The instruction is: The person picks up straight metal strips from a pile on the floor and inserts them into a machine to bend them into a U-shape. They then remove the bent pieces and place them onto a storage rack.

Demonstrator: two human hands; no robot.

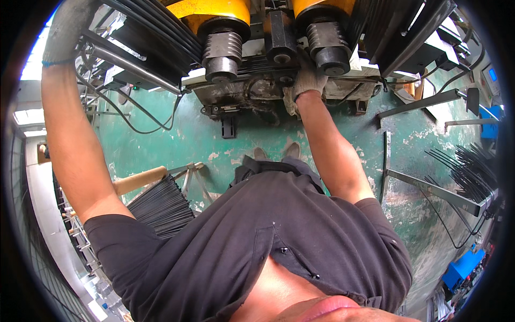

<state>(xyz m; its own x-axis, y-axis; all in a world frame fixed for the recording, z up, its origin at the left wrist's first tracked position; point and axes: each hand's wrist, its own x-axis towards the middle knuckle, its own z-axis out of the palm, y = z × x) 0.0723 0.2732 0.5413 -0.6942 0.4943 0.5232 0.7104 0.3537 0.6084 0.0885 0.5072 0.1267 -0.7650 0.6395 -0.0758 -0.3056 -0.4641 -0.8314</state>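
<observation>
My left hand point(69, 30), in a grey work glove with a blue cuff edge, is raised at the upper left, beside the end of a bundle of long black rods point(161, 24); its fingers are cut off or blurred. My right hand point(310, 78), in a knitted glove, reaches in at the machine's middle, between a black hexagonal block point(280, 38) and a ribbed steel roller point(328, 40). Its fingertips are hidden behind machine parts. Another ribbed roller point(223, 52) hangs under a yellow housing point(217, 10). Thin dark rods point(257, 67) run across behind the block.
A rack with black rods point(163, 209) stands at my left, near a cardboard tube point(141, 181). At right, more rods point(474, 173) lie by a metal stand point(434, 185). Metal arms point(418, 105) jut out at the upper right. Cables point(141, 129) hang at the upper left.
</observation>
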